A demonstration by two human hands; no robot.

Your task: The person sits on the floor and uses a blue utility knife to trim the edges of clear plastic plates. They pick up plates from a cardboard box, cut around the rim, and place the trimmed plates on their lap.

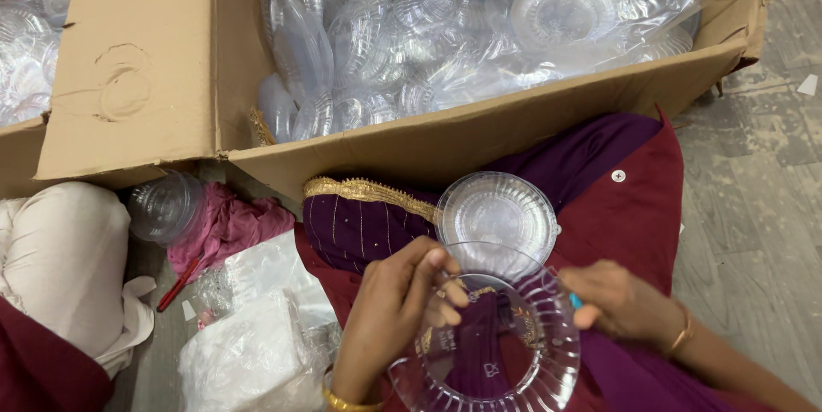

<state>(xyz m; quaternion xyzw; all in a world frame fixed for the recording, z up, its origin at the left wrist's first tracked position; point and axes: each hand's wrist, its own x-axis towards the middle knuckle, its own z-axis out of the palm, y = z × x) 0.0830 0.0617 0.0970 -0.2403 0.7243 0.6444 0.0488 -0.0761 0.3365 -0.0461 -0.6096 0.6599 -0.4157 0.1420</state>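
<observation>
Head view: the left hand (401,302) curls, fingertips pinched on the near-left rim of a clear ribbed plastic bowl (490,352) held over the lap. The right hand (622,299) closes on the bowl's right rim, wrist angled in from the right. Just beyond lies a stack of clear lids (497,215) on the maroon garment (629,206). Farther off stands a cardboard box (479,134) full of clear containers.

Clear ribbed plastic bowl (505,361); clear lids (411,26) in brown cardboard box (479,134); purple and maroon garment (616,198), gold trim; pink cloth (227,223).
</observation>
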